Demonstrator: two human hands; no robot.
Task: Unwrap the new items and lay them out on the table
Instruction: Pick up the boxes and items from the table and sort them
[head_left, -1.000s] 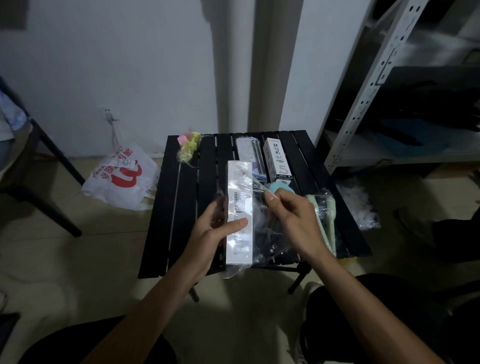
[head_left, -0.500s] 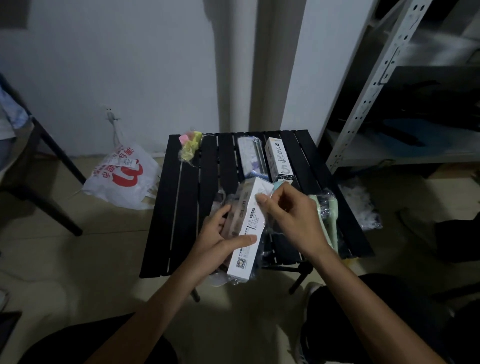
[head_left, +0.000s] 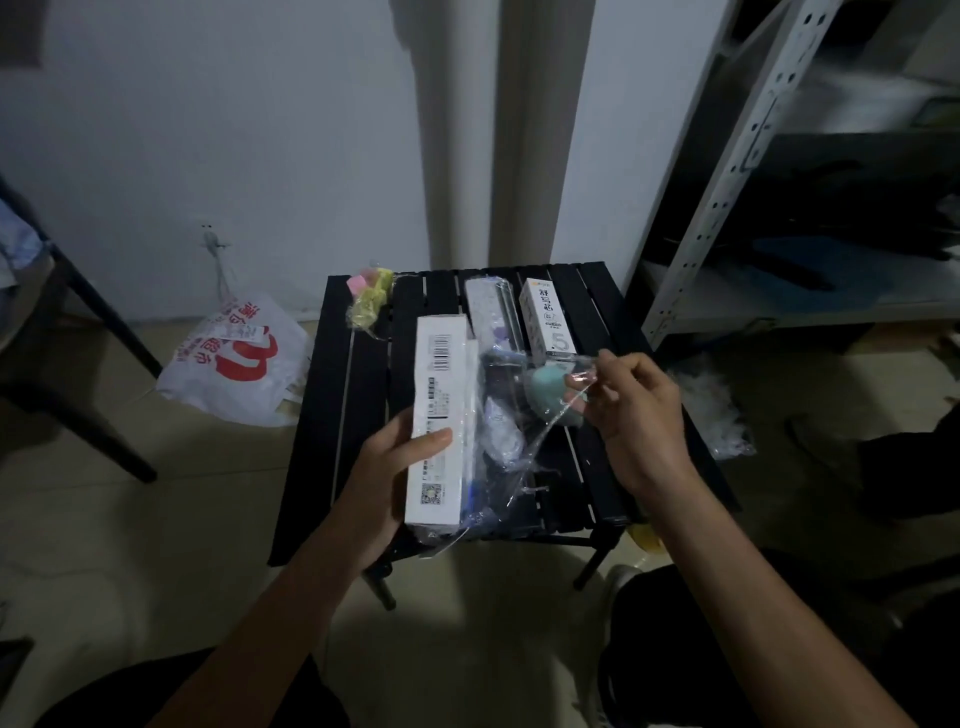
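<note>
My left hand (head_left: 384, 478) grips a long white box (head_left: 439, 415) with a barcode, held above the black slatted table (head_left: 587, 306). My right hand (head_left: 631, 415) pinches the clear plastic wrap (head_left: 511, 441) and holds it stretched away from the box's right side. On the table behind lie a white box marked 5 (head_left: 548, 319), a clear-wrapped pale pack (head_left: 488, 312), a yellow and pink wrapped bundle (head_left: 369, 296) and a teal round item (head_left: 550, 387), partly hidden behind the wrap.
A white plastic bag with red print (head_left: 234, 358) lies on the floor left of the table. A dark chair leg (head_left: 88, 317) stands further left. A grey metal shelf (head_left: 727, 171) rises at the right, with crumpled clear plastic (head_left: 717, 410) on the floor beneath it.
The box has turned from tilted to upright along the table. My right hand moved right, pulling the clear wrap off the box's side.
</note>
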